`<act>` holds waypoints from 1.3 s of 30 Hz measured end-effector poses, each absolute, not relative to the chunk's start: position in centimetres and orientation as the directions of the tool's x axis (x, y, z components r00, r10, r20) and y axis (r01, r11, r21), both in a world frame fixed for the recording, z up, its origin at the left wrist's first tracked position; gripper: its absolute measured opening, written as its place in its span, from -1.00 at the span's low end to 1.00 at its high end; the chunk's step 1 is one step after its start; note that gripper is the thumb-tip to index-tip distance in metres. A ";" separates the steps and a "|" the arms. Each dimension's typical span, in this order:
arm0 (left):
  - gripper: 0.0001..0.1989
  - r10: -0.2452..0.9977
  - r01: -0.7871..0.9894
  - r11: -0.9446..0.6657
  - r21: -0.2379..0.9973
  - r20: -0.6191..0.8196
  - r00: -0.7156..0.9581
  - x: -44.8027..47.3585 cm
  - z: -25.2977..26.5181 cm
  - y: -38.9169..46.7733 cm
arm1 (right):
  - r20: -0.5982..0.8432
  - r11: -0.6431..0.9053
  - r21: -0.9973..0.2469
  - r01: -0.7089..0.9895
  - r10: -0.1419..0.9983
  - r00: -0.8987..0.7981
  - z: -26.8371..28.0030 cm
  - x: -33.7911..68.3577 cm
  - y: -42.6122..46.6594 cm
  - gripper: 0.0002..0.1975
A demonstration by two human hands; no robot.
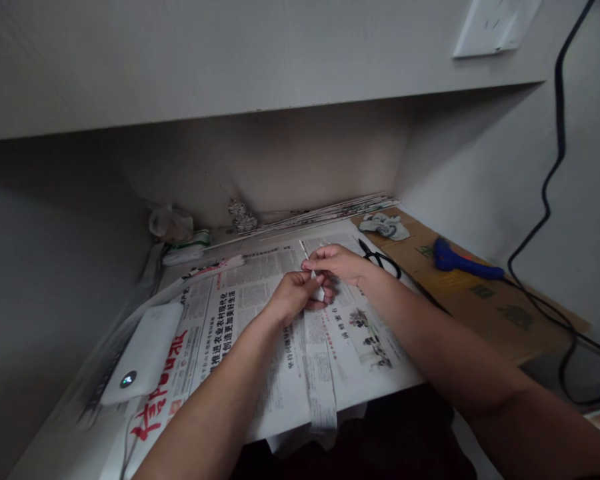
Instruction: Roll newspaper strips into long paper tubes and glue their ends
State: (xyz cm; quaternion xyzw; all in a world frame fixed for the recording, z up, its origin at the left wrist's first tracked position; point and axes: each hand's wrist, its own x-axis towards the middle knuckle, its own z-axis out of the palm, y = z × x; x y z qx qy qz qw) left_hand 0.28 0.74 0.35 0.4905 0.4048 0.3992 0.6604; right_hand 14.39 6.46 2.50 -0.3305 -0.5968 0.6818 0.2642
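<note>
Paper strip (321,387) trails toward 6 o'clock from the hands, over newspaper (275,373). White power bank (155,347) at 8. Left hand (296,293): fingers pinching the strip's upper part. Right hand (337,262): fingers pinching its thin rolled end, which points to 11. Black scissors (371,255) at 2, near the right wrist. Blue glue gun (447,257) at 3. Farthest, thin paper sticks (330,212) at 12.

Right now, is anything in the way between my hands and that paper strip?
Nothing visible is. Your left hand holds the paper strip directly, and your right hand pinches the thin white piece at its upper end. The scissors lie off to the right, not in between.
</note>
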 end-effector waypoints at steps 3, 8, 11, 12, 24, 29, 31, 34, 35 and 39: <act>-0.66 0.925 -0.111 0.218 0.970 -0.169 0.340 0.3 0.5 0.7 | -0.147 -0.162 -0.987 0.019 0.829 -0.540 2.4 14.3 6.5 -0.70; -0.65 0.924 -0.135 0.202 0.970 -0.143 0.354 0.2 0.5 0.7 | -0.141 -0.156 -0.987 0.040 0.714 -0.686 2.7 14.5 6.4 -0.71; -0.65 0.924 -0.117 0.194 0.974 -0.141 0.356 0.2 0.4 0.7 | -0.143 -0.162 -0.986 0.029 0.753 -0.643 2.8 14.4 6.2 -0.73; -0.65 0.923 -0.103 0.194 0.976 -0.146 0.356 0.2 0.4 0.8 | -0.151 -0.171 -0.985 0.025 0.782 -0.604 2.8 14.3 6.2 -0.72; -0.63 0.919 -0.062 0.209 0.976 -0.174 0.354 0.1 0.5 0.8 | -0.113 -0.126 -0.992 0.002 0.881 -0.460 2.2 14.5 7.2 -0.64; -0.62 0.907 -0.017 0.220 0.975 -0.198 0.371 0.3 0.8 0.6 | -0.046 -0.057 -0.998 -0.013 0.903 -0.427 2.6 14.2 7.3 -0.65; -0.62 0.898 0.013 0.223 0.975 -0.210 0.387 0.3 0.8 0.4 | -0.008 -0.019 -0.999 -0.026 0.927 -0.376 2.6 14.3 7.4 -0.64; -0.64 0.890 0.037 0.211 0.977 -0.207 0.406 0.4 0.8 0.2 | 0.016 0.001 -0.999 -0.047 0.948 -0.317 2.6 14.4 7.7 -0.66; -0.64 0.887 0.041 0.209 0.977 -0.207 0.413 0.4 0.8 0.2 | 0.017 0.001 -0.999 -0.053 0.951 -0.309 2.6 14.5 7.8 -0.68; -0.66 0.879 0.055 0.208 0.977 -0.211 0.428 0.4 0.8 0.1 | 0.008 -0.018 -0.997 -0.074 0.942 -0.336 2.9 14.8 7.8 -0.73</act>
